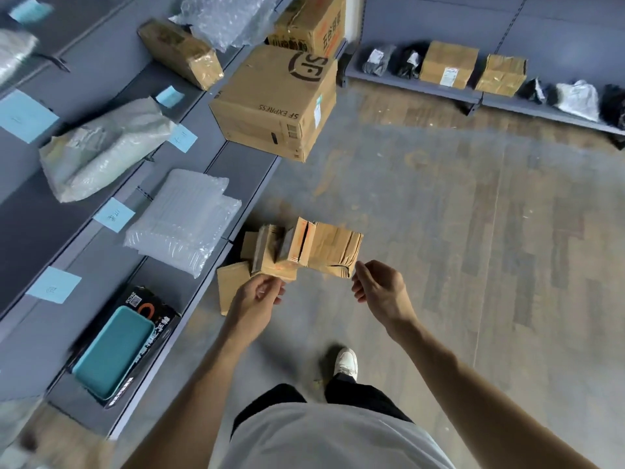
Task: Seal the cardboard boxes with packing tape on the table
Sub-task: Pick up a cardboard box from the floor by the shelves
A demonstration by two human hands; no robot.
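A bundle of flattened brown cardboard boxes [324,248] stands on edge on the wooden floor beside the grey shelf, with a loose flat piece [233,289] lying to its left. My left hand [260,296] hovers by the bundle's lower left end with its fingers loosely curled, holding nothing. My right hand [375,286] reaches toward the bundle's right corner with relaxed fingers; I cannot tell whether the thumb tip touches the cardboard. No packing tape and no table are in view.
The grey shelf unit [216,184] on the left carries a large SF Express box [270,106], bubble-wrap packs [182,221], a padded bag [101,150] and a black box with a teal tray [115,350]. A low shelf with parcels [446,66] runs along the far wall. My white shoe [345,362] stands below the hands.
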